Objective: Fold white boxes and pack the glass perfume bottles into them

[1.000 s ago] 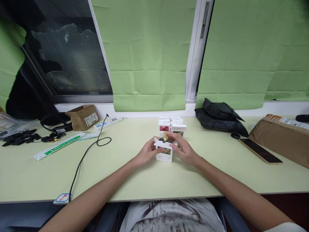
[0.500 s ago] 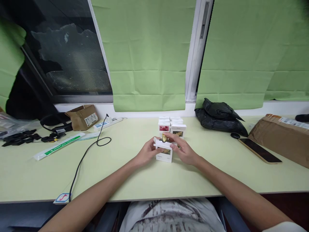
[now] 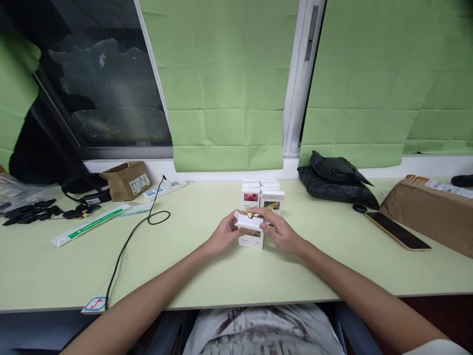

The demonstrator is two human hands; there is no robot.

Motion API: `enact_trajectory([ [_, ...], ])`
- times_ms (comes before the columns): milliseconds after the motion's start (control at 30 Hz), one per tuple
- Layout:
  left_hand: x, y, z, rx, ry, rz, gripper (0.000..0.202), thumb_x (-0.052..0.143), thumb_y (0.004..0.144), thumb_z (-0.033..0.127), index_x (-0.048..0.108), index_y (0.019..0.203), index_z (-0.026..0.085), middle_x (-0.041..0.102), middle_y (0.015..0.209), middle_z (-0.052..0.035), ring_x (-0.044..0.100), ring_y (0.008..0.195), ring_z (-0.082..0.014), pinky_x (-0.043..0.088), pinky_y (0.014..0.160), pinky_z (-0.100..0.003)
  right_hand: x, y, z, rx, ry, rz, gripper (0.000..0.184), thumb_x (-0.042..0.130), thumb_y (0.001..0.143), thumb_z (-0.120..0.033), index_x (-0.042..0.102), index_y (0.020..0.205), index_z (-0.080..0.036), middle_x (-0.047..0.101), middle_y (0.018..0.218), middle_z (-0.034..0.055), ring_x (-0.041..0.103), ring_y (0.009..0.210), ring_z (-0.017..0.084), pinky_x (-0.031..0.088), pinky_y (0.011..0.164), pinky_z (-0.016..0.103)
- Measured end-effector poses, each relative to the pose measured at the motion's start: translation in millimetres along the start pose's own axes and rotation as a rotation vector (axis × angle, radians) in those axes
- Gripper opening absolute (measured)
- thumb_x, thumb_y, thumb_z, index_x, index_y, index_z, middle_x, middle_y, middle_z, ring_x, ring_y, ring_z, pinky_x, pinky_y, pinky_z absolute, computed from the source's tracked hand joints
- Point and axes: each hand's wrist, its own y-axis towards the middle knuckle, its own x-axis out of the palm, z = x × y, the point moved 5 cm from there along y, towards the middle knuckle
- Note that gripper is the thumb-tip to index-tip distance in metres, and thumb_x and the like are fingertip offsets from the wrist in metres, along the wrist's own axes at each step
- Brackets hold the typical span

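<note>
A small white box [image 3: 251,241] with a yellow-and-green picture on its front stands upright on the table, its top flap raised. My left hand [image 3: 226,232] is closed around the box's left side, thumb across the front. At the right front edge rests the thumb of my right hand [image 3: 283,232], while its fingers reach over the top. One right fingertip touches a shiny gold piece [image 3: 250,215] at the box's mouth; whatever lies below it is hidden inside. Just behind stand several similar white boxes [image 3: 272,196], one with a red picture [image 3: 251,197].
A black plastic parcel [image 3: 336,182], a phone [image 3: 397,230] and a long brown carton [image 3: 428,212] lie to the right. On the left are an open cardboard box [image 3: 126,181], a black cable [image 3: 127,241], a green-and-white packet [image 3: 92,226] and a power strip [image 3: 166,189].
The gold piece has sunk lower into the white box, and my right fingertip has come down with it. My left hand keeps its place on the box.
</note>
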Motion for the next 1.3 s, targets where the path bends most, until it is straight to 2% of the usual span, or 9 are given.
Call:
enact_trajectory([
  [333,-0.3,-1,4,0.013,0.042,0.02,0.039,0.084,0.085,0.04,0.067,0.114,0.018,0.072,0.108,-0.0079,0.069,0.101,-0.0232,0.057,0.085,-0.032,1,1,1,-0.024,0.014,0.0,0.042,0.045,0.11,-0.049,0.061,0.145,-0.03,0.065,0.141,0.0104,0.061,0.13,0.027,0.049,0.112,0.048],
  [500,0.8,-1,5,0.014,0.035,0.011,0.041,0.084,0.085,0.039,0.067,0.116,0.018,0.072,0.111,-0.0086,0.069,0.103,-0.0243,0.056,0.086,-0.031,1,0,5,-0.007,0.02,0.01,0.04,0.046,0.11,-0.05,0.067,0.137,-0.028,0.067,0.136,0.0113,0.062,0.127,0.027,0.051,0.11,0.048],
  [767,3.5,-2,8,0.038,0.075,0.034,0.034,0.079,0.089,0.039,0.065,0.112,0.019,0.072,0.11,-0.0075,0.068,0.101,-0.0231,0.055,0.084,-0.031,0,0,6,0.005,0.019,0.038,0.037,0.046,0.11,-0.048,0.068,0.131,-0.026,0.068,0.13,0.0109,0.063,0.123,0.027,0.051,0.107,0.047],
  [900,2.2,-6,13,0.057,0.148,0.107,0.033,0.08,0.088,0.039,0.064,0.11,0.02,0.072,0.108,-0.006,0.067,0.098,-0.0221,0.053,0.082,-0.03,-1,-3,7,-0.015,-0.045,0.067,0.038,0.044,0.111,-0.046,0.064,0.137,-0.027,0.068,0.132,0.0109,0.062,0.125,0.028,0.052,0.106,0.048],
  [1067,-3.6,-7,18,0.089,0.314,0.199,0.03,0.078,0.089,0.041,0.063,0.107,0.022,0.071,0.106,-0.0026,0.063,0.093,-0.0189,0.05,0.082,-0.029,-8,-7,4,-0.06,-0.149,0.197,0.036,0.044,0.111,-0.039,0.058,0.143,-0.03,0.064,0.139,0.0101,0.057,0.134,0.029,0.048,0.113,0.05],
  [1200,-6.9,-7,18,0.128,0.43,0.225,0.036,0.078,0.091,0.043,0.058,0.115,0.024,0.068,0.112,-0.0033,0.064,0.098,-0.0196,0.049,0.087,-0.031,-10,-8,-2,-0.119,-0.241,0.201,0.034,0.048,0.109,-0.036,0.059,0.14,-0.03,0.062,0.141,0.0107,0.055,0.134,0.03,0.046,0.113,0.053],
  [1300,-9.2,-9,23,0.264,0.501,0.266,0.05,0.081,0.09,0.039,0.051,0.128,0.027,0.062,0.126,-0.0058,0.062,0.111,-0.0219,0.049,0.091,-0.034,-9,-8,-1,-0.105,-0.288,0.183,0.035,0.052,0.108,-0.036,0.058,0.142,-0.03,0.06,0.142,0.0112,0.054,0.136,0.031,0.046,0.114,0.054],
])
